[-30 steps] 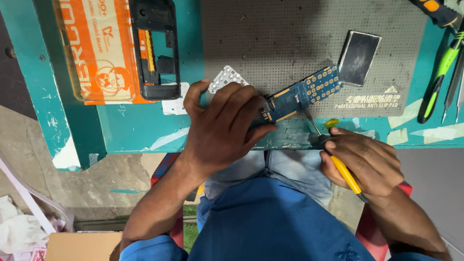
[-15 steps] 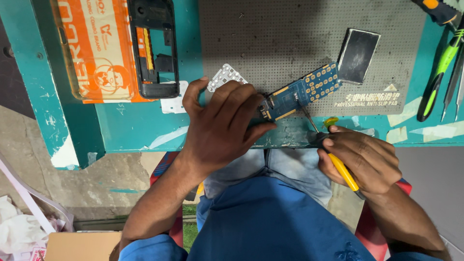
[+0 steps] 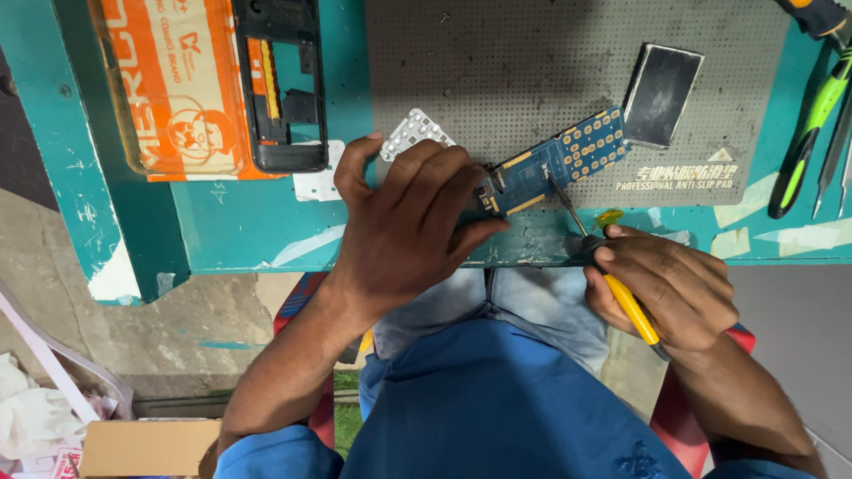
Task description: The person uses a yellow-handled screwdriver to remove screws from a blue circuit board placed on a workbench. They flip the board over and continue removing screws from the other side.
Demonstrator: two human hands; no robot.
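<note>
At a teal workbench (image 3: 231,239), your left hand (image 3: 404,222) presses down on the near end of a blue phone circuit board (image 3: 555,160), fingers spread and clamping it against the grey perforated anti-slip mat (image 3: 515,62). Your right hand (image 3: 666,288) is closed around a yellow-handled screwdriver (image 3: 621,288), its thin metal tip angled up to the board's lower edge near the middle.

The teardown looks well advanced, by the way the parts lie. The board is already out of its housing and rests bare on the mat, keypad contacts facing up. The black phone frame (image 3: 280,84) lies empty to the left, on top of an orange printed packet (image 3: 177,89). A white keypad membrane (image 3: 413,133) sits just beyond your left fingertips, and a dark rectangular screen panel (image 3: 661,93) lies apart at the board's far end. What remains, as far as can be judged, is the fine work on the board itself; whether the tip is on a screw or a component is too small to tell.

No tray or bin holds the loose parts; they lie open on the bench. A green-handled tool (image 3: 808,129) and other tools rest at the right edge. On the floor at lower left stands a cardboard box (image 3: 146,448), its contents out of sight.
</note>
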